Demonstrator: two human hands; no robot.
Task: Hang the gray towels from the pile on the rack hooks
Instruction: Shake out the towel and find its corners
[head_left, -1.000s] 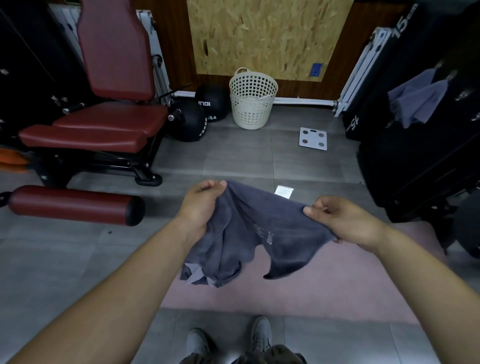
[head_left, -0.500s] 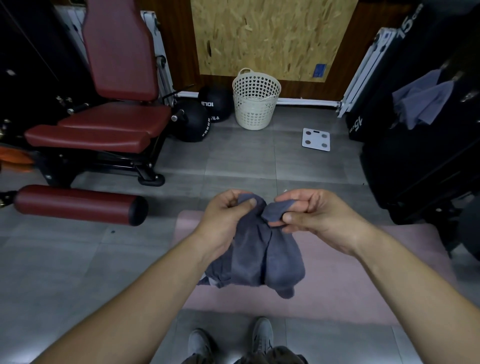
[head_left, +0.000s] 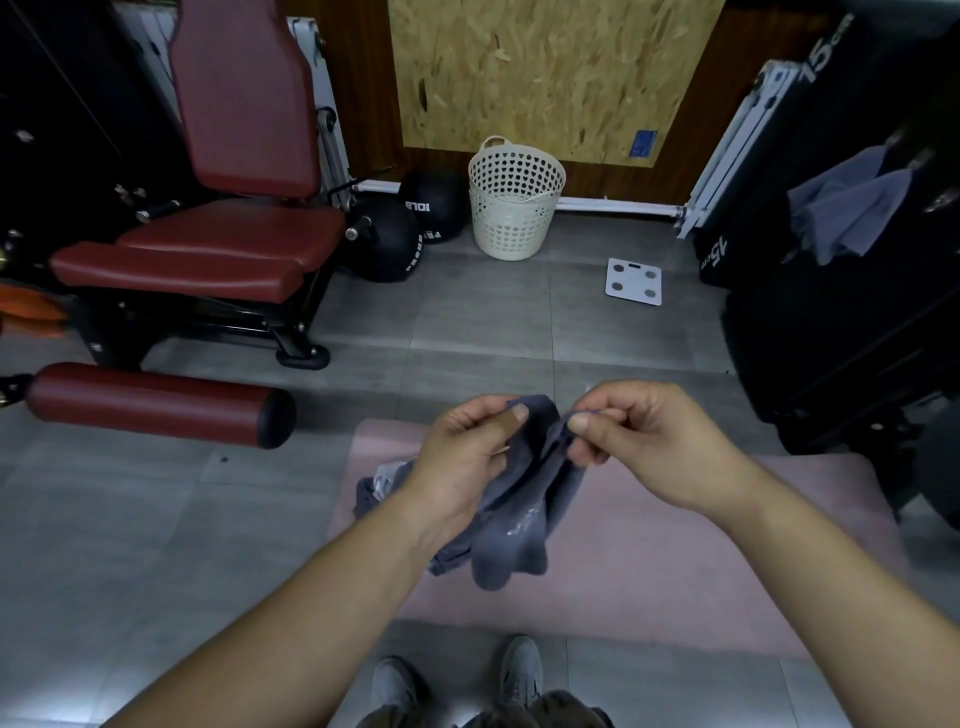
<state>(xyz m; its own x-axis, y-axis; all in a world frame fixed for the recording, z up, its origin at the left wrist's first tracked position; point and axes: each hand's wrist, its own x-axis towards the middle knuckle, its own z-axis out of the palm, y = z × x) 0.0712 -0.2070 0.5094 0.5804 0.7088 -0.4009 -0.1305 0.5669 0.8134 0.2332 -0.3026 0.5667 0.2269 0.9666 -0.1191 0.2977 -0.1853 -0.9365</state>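
Note:
A gray towel (head_left: 524, 514) hangs bunched in front of me, above a pink mat (head_left: 675, 551). My left hand (head_left: 462, 457) grips its upper edge, thumb on top of the cloth. My right hand (head_left: 639, 436) pinches the same edge close beside it, so the towel droops folded between them. Another gray towel (head_left: 852, 208) hangs on the dark rack (head_left: 841, 322) at the right. The hooks themselves are hard to make out. No pile of towels shows in this view.
A red exercise bench (head_left: 208, 244) and its padded roller (head_left: 156, 402) stand at the left. Two black medicine balls (head_left: 395, 239), a white laundry basket (head_left: 514, 197) and a white floor scale (head_left: 634, 280) lie ahead. My shoes (head_left: 457, 680) are at the bottom edge.
A second ago my hands held the towel spread wide. They have come together, and the towel has folded and now droops bunched between them.

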